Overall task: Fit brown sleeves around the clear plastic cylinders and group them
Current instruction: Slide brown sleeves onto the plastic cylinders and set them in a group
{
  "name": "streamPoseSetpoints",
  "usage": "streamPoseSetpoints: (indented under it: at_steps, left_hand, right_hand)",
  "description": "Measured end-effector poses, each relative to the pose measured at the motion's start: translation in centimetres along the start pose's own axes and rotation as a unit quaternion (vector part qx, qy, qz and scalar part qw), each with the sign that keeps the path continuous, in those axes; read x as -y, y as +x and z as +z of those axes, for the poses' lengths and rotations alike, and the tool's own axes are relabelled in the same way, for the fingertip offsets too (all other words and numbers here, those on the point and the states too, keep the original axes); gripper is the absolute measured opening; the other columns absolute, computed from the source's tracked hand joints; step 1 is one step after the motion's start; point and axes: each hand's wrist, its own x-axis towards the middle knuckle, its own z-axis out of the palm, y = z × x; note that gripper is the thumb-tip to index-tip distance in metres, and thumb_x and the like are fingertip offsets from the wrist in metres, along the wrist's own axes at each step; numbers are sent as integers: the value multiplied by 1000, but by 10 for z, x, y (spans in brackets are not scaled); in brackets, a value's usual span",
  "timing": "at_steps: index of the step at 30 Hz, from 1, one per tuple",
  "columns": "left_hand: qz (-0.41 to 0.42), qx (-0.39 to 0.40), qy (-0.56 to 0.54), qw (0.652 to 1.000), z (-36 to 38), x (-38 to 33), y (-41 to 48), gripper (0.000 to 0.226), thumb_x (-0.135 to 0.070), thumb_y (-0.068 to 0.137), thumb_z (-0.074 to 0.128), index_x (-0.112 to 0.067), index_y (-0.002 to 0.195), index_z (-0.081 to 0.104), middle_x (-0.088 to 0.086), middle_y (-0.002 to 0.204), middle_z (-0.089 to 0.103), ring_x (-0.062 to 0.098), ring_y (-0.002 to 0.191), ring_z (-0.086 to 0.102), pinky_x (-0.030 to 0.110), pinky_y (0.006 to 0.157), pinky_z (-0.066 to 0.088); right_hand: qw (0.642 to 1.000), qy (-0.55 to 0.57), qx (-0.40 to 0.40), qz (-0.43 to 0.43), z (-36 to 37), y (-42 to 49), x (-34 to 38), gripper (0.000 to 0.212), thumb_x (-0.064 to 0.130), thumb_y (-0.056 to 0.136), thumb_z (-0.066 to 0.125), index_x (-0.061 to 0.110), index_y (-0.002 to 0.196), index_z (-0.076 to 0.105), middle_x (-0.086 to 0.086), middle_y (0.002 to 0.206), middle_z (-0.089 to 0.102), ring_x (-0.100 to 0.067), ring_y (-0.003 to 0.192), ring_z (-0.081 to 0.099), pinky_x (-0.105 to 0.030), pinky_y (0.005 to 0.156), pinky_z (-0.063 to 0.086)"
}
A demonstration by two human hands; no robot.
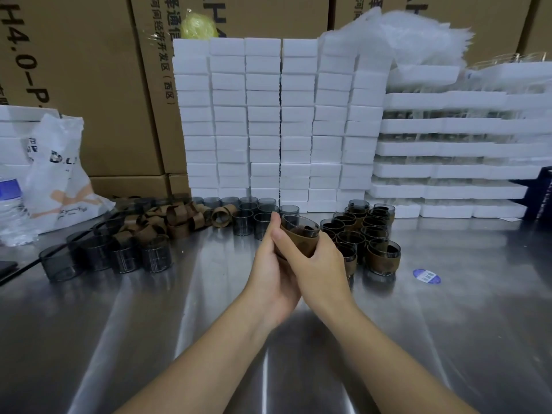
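Both hands hold one clear cylinder (299, 227) above the middle of the steel table, tilted with its open rim toward the stacks. A brown sleeve (298, 241) is wrapped round its lower part. My left hand (273, 270) cups it from the left, and my right hand (318, 259) grips the sleeved part from the right. Right of my hands stands a group of sleeved cylinders (366, 234). Loose brown sleeves (170, 219) lie in a heap at the left. Bare cylinders (119, 255) stand before the heap, and more bare cylinders (254, 212) stand behind my hands.
Stacks of white foam blocks (280, 121) and foam trays (454, 150) wall off the back of the steel table (179, 324). A white plastic bag (59, 174) and a water bottle (10, 201) sit at the left. A blue sticker (426, 276) lies at the right.
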Motion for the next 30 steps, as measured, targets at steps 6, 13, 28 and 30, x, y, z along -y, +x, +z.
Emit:
streamPoseSetpoints:
  at_steps: [6, 13, 28, 30]
  left_hand:
    - [112, -3, 113, 987, 8, -7, -7, 59, -67, 99, 56, -16, 107, 84, 8, 114, 80, 21, 107, 76, 37, 93, 58]
    - [228, -82, 421, 874, -28, -10, 15, 25, -47, 102, 63, -24, 103, 73, -6, 111, 69, 6, 88, 67, 37, 85, 51]
    - [301, -113, 851, 416, -84, -33, 72, 20, -31, 100, 54, -21, 112, 67, -2, 114, 60, 21, 113, 53, 40, 92, 48]
    - [251, -176, 866, 394, -95, -51, 88, 28, -33, 98, 56, -22, 124, 61, 1, 127, 55, 24, 127, 46, 41, 101, 43]
  right_hand:
    - [988, -92, -32, -118, -17, 3, 18, 51, 84, 76, 65, 37, 94, 62, 14, 101, 54, -6, 102, 56, -27, 82, 48]
    - [985, -140, -32, -91, -92, 52, 30, 48, 74, 79, 75, 33, 102, 66, 9, 107, 66, -3, 97, 63, -26, 77, 48]
    - [945, -287, 121, -99, -159, 13, -43, 46, 58, 80, 77, 48, 119, 54, 23, 104, 63, -8, 96, 63, -37, 80, 47]
    - [936, -304, 142, -106, -159, 12, -48, 49, 59, 81, 76, 46, 122, 53, 23, 107, 63, -10, 100, 62, -37, 82, 48]
